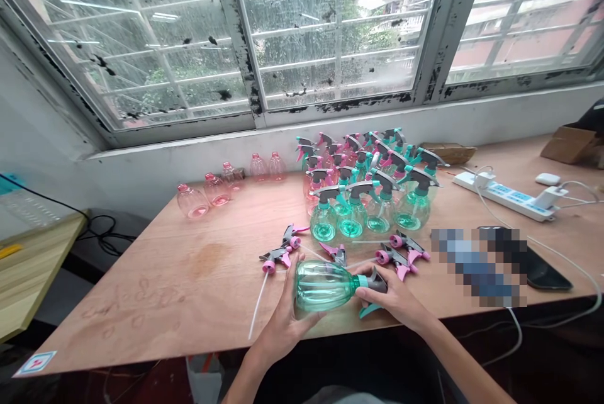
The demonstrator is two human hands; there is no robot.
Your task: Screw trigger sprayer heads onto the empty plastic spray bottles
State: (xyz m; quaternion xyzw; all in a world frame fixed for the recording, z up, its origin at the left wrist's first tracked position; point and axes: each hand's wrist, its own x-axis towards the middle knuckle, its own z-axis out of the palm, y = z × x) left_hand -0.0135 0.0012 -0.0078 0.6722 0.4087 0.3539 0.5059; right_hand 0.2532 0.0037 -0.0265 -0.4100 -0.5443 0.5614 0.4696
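Observation:
My left hand (pixel 283 316) grips the round body of a green spray bottle (pixel 325 284) that lies on its side at the table's front edge. My right hand (pixel 394 294) is closed around the bottle's neck and its grey and teal trigger head (pixel 372 284). Just beyond the bottle lie several loose pink and grey trigger heads (pixel 283 253) with thin white dip tubes, and more such trigger heads (pixel 401 253) to the right.
A cluster of assembled green and pink spray bottles (pixel 372 190) stands mid-table. Several empty pink bottles (pixel 214 190) line the wall at the back left. A white power strip (pixel 509 196), cables, a phone (pixel 542 269) and a cardboard box (pixel 569 143) occupy the right side.

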